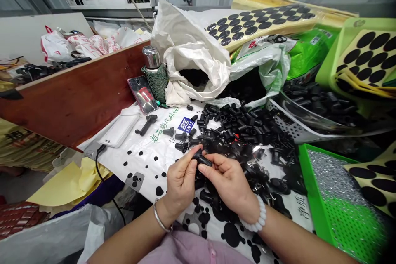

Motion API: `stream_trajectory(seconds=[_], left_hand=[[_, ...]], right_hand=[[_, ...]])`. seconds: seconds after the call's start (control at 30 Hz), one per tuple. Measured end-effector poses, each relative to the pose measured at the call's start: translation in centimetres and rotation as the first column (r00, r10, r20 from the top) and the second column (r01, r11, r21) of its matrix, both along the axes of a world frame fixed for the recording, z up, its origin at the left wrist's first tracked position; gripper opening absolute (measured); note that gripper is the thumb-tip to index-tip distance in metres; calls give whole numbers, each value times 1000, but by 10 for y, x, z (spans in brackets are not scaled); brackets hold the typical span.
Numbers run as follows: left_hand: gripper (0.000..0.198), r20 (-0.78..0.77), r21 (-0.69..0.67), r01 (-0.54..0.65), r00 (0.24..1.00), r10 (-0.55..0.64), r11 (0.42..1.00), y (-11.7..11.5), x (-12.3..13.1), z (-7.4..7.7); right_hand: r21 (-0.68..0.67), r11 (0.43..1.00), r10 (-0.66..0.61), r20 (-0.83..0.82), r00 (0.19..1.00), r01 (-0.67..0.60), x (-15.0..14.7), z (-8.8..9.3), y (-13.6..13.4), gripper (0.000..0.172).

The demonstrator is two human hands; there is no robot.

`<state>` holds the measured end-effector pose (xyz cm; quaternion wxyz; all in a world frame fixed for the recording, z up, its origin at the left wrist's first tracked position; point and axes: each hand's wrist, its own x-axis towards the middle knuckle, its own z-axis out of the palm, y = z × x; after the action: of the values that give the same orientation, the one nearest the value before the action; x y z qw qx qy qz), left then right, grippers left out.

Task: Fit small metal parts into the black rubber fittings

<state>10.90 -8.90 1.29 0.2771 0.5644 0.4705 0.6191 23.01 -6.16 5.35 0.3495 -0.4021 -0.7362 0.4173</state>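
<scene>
In front of me, both hands meet on one small black plastic part (203, 159) with a round, flared end and a narrow stem. My left hand (182, 176) is closed around the flared end, pinching it between thumb and fingers. The stem is gripped by the thumb and fingertips of my right hand (228, 182). Just beyond lies a heap of short black plastic tubes (238, 121). Several flared black pieces (181, 137) sit at its left side. Further dark parts under and behind my right hand are partly hidden.
A green tray (321, 202) of small silvery pieces stands at right. Behind the heap are an open white sack (198, 57) and a basket (297, 134). A phone (142, 95), a flask (154, 74) and a white power bank-like box (120, 128) lie left, beside a brown board (77, 95).
</scene>
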Motion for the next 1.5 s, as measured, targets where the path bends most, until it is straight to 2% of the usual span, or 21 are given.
stream_trajectory(seconds=[0.13, 0.27, 0.4, 0.53, 0.63, 0.7, 0.8, 0.87, 0.93, 1.0, 1.1, 1.17, 1.23, 1.3, 1.37, 1.43, 1.5], left_hand=[[35, -17, -19, -19, 1000, 19, 1000, 1, -2, -2], [33, 67, -55, -4, 998, 8, 998, -3, 2, 2], [32, 114, -53, -41, 992, 46, 998, -5, 7, 7], [35, 56, -12, -91, 994, 92, 996, -4, 7, 5], [38, -22, 26, -111, 994, 112, 993, -3, 4, 2], [40, -77, 52, -121, 989, 124, 991, -2, 2, 0], [41, -108, 83, -133, 984, 141, 988, 0, -1, -2], [41, -103, 87, -129, 985, 137, 988, 1, -3, -2], [38, -82, 57, -122, 989, 126, 991, 3, -5, -1], [34, -24, -16, -104, 994, 103, 995, 6, -8, 0], [31, 161, -144, -45, 985, 68, 989, 8, -9, 3], [32, 314, -205, 29, 949, 38, 978, 10, -8, 7], [33, 437, -244, 108, 899, 10, 964, 11, -7, 11], [34, 486, -270, 144, 874, 6, 952, 11, -7, 15], [33, 467, -278, 134, 884, 12, 951, 11, -7, 17], [32, 420, -267, 104, 908, 19, 958, 11, -7, 17], [32, 384, -254, 83, 923, 22, 964, 10, -6, 15]], right_hand=[[77, 997, -38, 92, 995, 31, 2, -1, -1, 25], [211, 973, -134, 183, 974, 95, 4, -3, -1, 34], [209, 972, -143, 175, 974, 105, 0, -1, 1, 32], [62, 991, -127, 105, 986, 121, -7, 2, -1, 32], [-140, 983, -116, 38, 993, 120, -14, 5, -2, 38], [-307, 947, -95, 5, 995, 92, -19, 9, -3, 42], [-504, 863, -50, -21, 999, 32, -24, 16, -2, 46], [-563, 827, -17, -27, 999, -1, -25, 20, 0, 46], [-572, 820, 25, -17, 1000, -30, -23, 21, 4, 48], [-528, 848, 69, 17, 997, -49, -19, 20, 8, 51], [-357, 932, 104, 111, 988, -58, -13, 20, 16, 54], [-218, 975, 80, 195, 977, -37, -9, 23, 19, 50], [-117, 993, 32, 270, 962, 0, -5, 27, 19, 42], [10, 1000, -30, 344, 938, 28, -2, 30, 16, 32], [266, 964, -109, 446, 889, -16, 0, 30, 12, 26], [516, 848, -203, 522, 828, -117, 1, 27, 9, 22], [632, 751, -252, 545, 800, -194, 2, 22, 7, 24]])
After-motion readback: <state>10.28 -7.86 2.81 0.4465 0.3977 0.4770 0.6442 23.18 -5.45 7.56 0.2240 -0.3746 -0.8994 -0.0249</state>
